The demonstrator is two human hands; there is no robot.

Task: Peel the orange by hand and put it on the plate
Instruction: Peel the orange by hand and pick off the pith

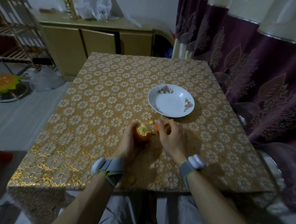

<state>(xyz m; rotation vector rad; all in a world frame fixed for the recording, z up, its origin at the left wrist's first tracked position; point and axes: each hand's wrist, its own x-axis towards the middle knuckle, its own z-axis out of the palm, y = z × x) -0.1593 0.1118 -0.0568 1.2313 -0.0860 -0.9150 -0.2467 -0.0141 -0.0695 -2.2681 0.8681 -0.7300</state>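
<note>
My left hand grips a partly peeled orange low over the table; its top is bare and pale, and orange skin still covers the lower half. Just right of the fruit, my right hand pinches a small piece of orange peel between thumb and fingers. A few peel scraps lie on the cloth beside the orange. The white plate with pink flower prints sits empty further back and to the right.
The table is covered by a gold floral cloth. A purple curtain hangs close on the right. A beige cabinet stands behind the table, and a wooden rack at the far left.
</note>
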